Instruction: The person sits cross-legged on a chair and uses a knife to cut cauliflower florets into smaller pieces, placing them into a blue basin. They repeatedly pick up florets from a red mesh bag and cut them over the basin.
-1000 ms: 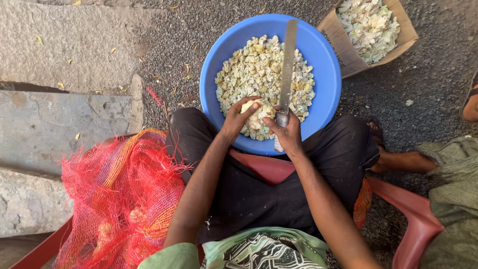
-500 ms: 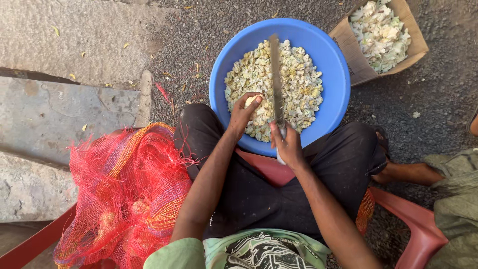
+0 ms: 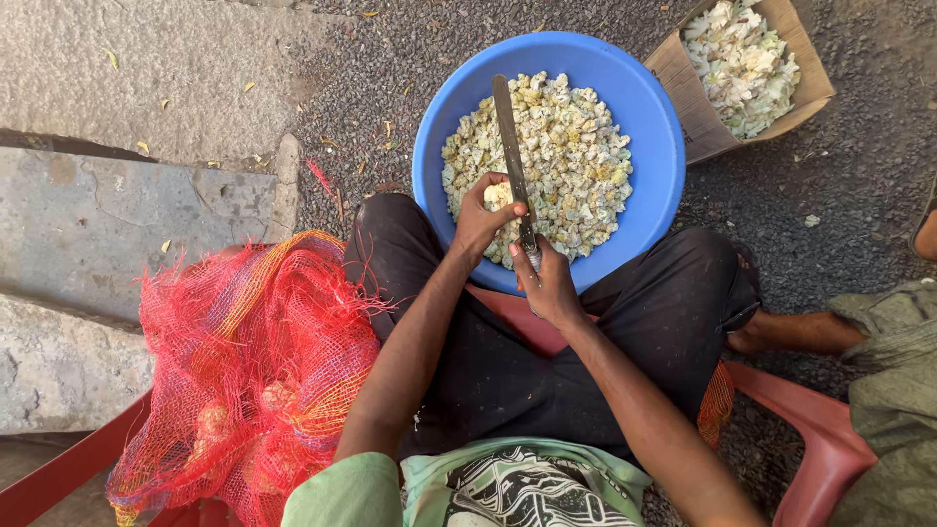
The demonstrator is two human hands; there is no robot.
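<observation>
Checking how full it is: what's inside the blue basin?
The blue basin holds a heap of pale chopped pieces, with a long knife across them. The heap hides the bottom.

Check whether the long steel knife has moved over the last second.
Yes: the long steel knife swung its tip leftward across the middle of the round blue plastic bowl.

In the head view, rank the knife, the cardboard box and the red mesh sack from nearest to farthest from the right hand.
1. Knife: held in the right hand, blade over the blue bowl.
2. Red mesh sack: lower left, beside the leg.
3. Cardboard box: upper right, past the bowl.
</observation>
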